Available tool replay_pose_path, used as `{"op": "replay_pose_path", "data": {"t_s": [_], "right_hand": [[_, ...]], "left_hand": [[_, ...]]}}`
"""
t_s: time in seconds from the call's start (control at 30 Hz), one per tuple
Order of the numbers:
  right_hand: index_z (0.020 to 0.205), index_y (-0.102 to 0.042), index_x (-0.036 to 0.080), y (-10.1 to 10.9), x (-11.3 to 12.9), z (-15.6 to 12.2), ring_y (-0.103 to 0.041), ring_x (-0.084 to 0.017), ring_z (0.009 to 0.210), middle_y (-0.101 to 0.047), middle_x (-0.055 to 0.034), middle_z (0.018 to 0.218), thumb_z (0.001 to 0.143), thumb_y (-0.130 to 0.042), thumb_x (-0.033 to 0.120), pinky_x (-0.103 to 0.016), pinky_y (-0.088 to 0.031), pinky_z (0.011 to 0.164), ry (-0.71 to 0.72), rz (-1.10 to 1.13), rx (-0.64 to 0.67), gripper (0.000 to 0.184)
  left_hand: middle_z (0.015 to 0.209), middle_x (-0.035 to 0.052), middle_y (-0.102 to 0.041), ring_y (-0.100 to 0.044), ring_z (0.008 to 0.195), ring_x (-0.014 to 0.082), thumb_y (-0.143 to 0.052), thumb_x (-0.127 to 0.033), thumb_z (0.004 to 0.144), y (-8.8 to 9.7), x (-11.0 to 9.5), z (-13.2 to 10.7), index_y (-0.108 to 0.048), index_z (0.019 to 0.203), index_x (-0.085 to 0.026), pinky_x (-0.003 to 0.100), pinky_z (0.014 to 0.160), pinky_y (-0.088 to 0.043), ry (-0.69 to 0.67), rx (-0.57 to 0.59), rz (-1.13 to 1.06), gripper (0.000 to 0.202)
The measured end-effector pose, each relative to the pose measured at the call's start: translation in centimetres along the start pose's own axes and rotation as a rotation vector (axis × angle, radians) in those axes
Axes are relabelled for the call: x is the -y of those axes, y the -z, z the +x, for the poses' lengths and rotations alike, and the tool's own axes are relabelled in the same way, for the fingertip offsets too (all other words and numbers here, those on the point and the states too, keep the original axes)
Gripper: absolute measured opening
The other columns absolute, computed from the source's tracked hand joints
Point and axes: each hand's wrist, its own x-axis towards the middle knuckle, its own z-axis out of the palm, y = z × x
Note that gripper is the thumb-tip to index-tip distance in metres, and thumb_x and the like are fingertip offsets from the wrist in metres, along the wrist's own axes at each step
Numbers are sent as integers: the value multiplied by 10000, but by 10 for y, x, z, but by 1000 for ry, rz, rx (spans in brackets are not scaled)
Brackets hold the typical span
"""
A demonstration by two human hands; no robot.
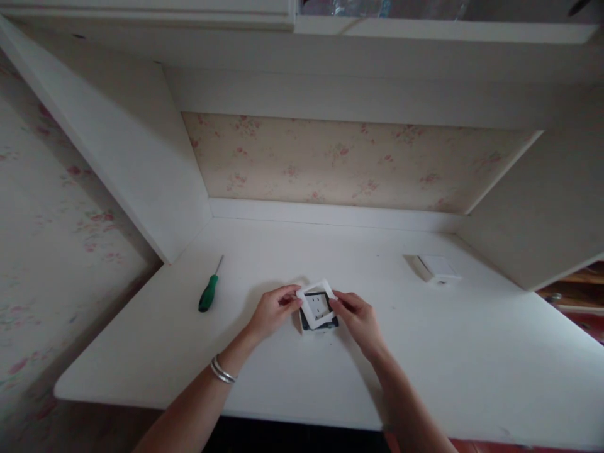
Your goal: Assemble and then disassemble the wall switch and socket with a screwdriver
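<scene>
Between both hands is a white square socket frame (308, 313), tilted and raised a little over a wall socket (319, 304). The socket has a white face with small slots and a dark surround, and sits in a white box on the desk. My left hand (274, 309) pinches the frame's left corner between thumb and fingers. On the opposite side, my right hand (359, 318) grips the right edge, its thumb on top. Part of the socket is hidden under the frame. To the left lies a screwdriver (208, 293) with a green handle, its shaft pointing away from me.
The white desk (283, 377) has a raised strip along its back and side panels left and right. A second white box (438, 268) with a square cover stands at the right. An overhead shelf (358, 53) hangs above the desk's back.
</scene>
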Motion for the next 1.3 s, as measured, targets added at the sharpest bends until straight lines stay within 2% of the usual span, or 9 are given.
{"op": "replay_pose_path", "data": {"t_s": [0.1,0.27,0.4,0.5,0.6,0.7,0.8,0.97,1.3], "right_hand": [[997,-711,173,-3,-3,-1,-578,-176,693,-628,-55,805,811,-580,412,-293,-450,626,-6,-113,2,330],[1159,-631,138,-3,3,-4,-525,-146,628,-550,-9,721,817,-552,365,-283,-424,618,51,-259,67,418],[1239,-576,177,-2,12,-7,-506,-138,633,-520,4,731,832,-516,346,-276,-409,613,82,-300,181,445],[1277,-533,167,-2,14,-9,-509,-141,645,-525,5,741,817,-532,332,-281,-420,627,55,-281,182,489],[1302,-504,170,-2,11,-9,-538,-140,693,-546,-33,907,815,-547,340,-287,-454,672,38,-243,173,517],[1257,-547,204,-2,7,-9,-579,-147,811,-489,-78,1173,846,-523,386,-292,-482,750,26,-211,170,451],[1236,-561,224,-3,2,-7,-566,-180,997,-444,-78,1290,893,-456,397,-309,-473,860,62,-216,168,398],[1292,-506,224,-6,1,-7,-484,-196,1174,-477,-72,1319,945,-365,377,-341,-389,1014,198,-289,167,405],[1287,-512,218,-8,-1,-4,-484,-194,1190,-483,-81,1333,965,-314,381,-357,-398,1027,220,-298,179,411]], "left_hand": [[959,74,-714,-659,811,194,-610,-421,814,1,3,2,-619,1177,-150,310,759,-539,16,14,63,453],[1150,91,-630,-642,869,185,-588,-384,833,-2,5,4,-657,1106,-180,298,741,-546,-103,-52,169,347],[1063,79,-660,-642,876,183,-546,-368,867,-2,6,4,-668,1071,-176,306,795,-536,-100,-19,227,306],[1133,74,-644,-598,1036,197,-503,-378,894,-2,4,2,-660,1108,-188,322,912,-491,-132,20,248,326],[1299,75,-543,-519,1170,212,-524,-420,876,-2,0,-2,-596,1218,-208,336,972,-457,-148,120,266,409],[1415,83,-410,-424,1263,257,-699,-473,722,0,-4,-6,-498,1319,-230,373,1015,-424,-149,217,304,676],[1440,88,-361,-396,1276,274,-795,-453,600,1,-5,-7,-421,1373,-241,392,1029,-411,-145,257,309,885],[1405,87,-388,-427,1238,273,-807,-390,591,-1,-4,-8,-430,1362,-258,398,987,-447,-157,243,305,869],[1356,88,-410,-489,1144,246,-816,-350,577,-2,-5,-7,-448,1333,-239,371,917,-495,-187,242,313,848]]}}
